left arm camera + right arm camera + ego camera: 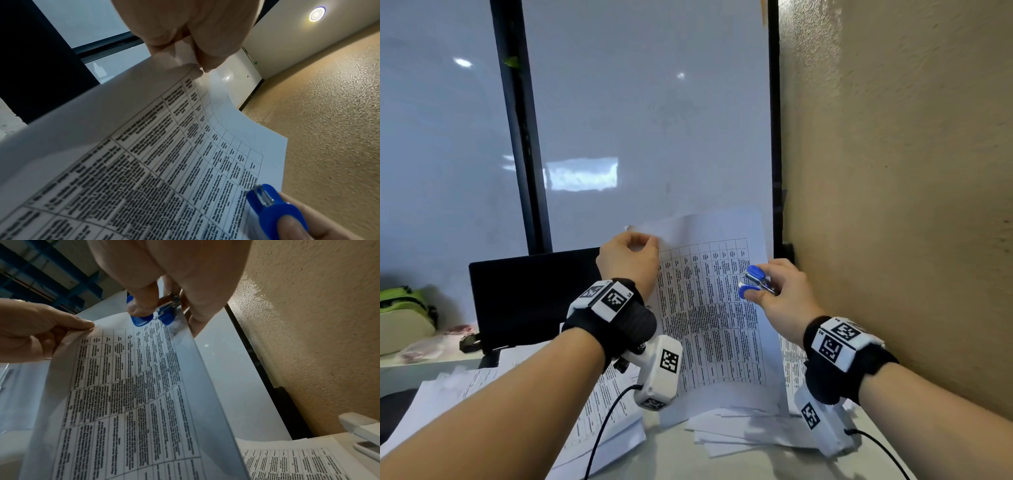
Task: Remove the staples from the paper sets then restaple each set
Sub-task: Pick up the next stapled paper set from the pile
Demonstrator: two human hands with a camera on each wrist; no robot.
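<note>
the left hand (631,260) pinches the top left corner of a paper set (709,308) between thumb and fingers and holds it up off the desk, the printed table facing the person. the right hand (779,291) is curled round a blue staple remover (753,282), thumb and finger on its 2 wings, its metal claws standing apart and pointing at the sheet just beside the right edge. no staple shows clearly in any view, so i cannot tell whether this set is already unstapled.

to do this step well, i would judge the remover has to go to the corner the left hand pinches, where a staple would most likely sit. the fingers (207,65) cover that corner, so they should slide back a little to bare it while keeping the sheets taut. slip the claws under the crown, then squeeze slowly; a sharp pull could tear the held-up sheets.

around: more printed paper stacks (606,404) lie on the desk (678,455) under both arms, and a dark laptop (530,294) stands behind the left wrist. a white stapler (362,430) rests on papers by the textured wall (893,171), near the right arm. the wall sits close on the right and limits elbow room, and the wrist camera cables trail over the stacks.
</note>
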